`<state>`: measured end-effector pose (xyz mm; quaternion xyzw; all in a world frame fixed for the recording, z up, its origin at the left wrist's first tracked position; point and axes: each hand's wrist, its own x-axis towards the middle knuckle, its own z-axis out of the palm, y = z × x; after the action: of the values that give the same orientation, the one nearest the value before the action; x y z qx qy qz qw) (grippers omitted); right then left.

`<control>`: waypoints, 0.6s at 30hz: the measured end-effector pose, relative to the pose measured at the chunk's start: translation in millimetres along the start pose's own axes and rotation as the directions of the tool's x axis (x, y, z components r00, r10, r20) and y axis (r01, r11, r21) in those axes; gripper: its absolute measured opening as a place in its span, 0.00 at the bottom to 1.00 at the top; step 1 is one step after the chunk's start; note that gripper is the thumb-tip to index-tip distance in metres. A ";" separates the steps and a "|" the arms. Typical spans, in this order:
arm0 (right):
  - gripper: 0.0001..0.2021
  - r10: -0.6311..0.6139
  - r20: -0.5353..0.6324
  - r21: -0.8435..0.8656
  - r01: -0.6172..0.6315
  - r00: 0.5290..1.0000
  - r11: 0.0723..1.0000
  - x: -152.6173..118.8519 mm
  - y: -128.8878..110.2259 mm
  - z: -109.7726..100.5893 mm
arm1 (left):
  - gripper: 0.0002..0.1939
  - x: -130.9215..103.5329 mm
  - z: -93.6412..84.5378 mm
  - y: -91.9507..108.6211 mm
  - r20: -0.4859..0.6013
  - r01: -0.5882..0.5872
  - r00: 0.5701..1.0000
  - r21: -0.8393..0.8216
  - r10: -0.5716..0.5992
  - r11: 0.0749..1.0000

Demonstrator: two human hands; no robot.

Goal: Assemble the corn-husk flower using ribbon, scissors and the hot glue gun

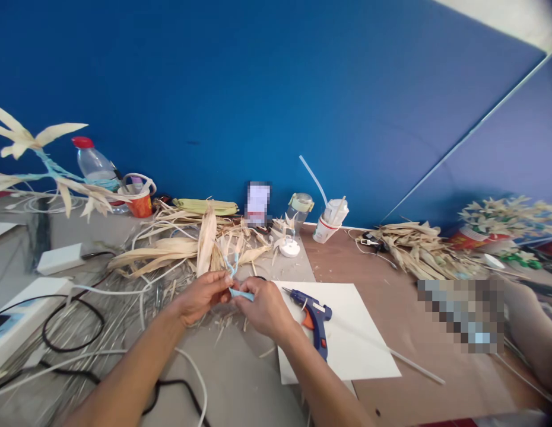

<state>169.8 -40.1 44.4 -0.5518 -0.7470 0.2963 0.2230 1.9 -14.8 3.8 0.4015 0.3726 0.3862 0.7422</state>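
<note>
Close together in front of me, both my hands work on a thin stem wrapped in light blue [232, 265]. My left hand [208, 295] pinches it between thumb and fingers. A light blue strip [243, 294] runs from there into my right hand [266, 305], which is closed on it. Pale dried corn husks [208, 240] lie just beyond my hands, with wires scattered beneath. To the right of my right hand, a blue glue gun [319, 320] with an orange trigger rests on a white sheet [358, 350]. My fingertips partly hide the join of strip and stem.
White and black cables [73, 332] tangle at left beside a white power strip [31, 314]. A husk flower branch [48, 163] rises at far left. A paper cup [324, 230] and jar [298, 210] stand by the blue wall. Another person's arm [532, 326] reaches in at right.
</note>
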 end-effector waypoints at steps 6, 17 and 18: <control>0.11 -0.141 -0.054 -0.145 0.132 0.988 0.981 -3.9 0.8 8.6 | 0.12 0.1 2.7 0.9 -0.051 -0.019 0.999 0.026 0.020 0.999; 0.11 0.065 0.113 0.559 -0.118 0.991 0.820 6.7 2.7 0.7 | 0.16 -0.4 7.0 2.2 -0.097 -0.080 0.991 0.157 0.096 0.984; 0.13 0.070 0.127 0.572 -0.130 0.989 0.809 7.7 4.7 0.4 | 0.16 -0.3 7.4 1.8 -0.111 -0.088 0.988 0.187 0.110 0.978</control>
<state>170.6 -31.8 41.0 -0.4810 -0.6015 0.5478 0.3268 7.6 -16.6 8.5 0.4615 0.4302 0.4105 0.6583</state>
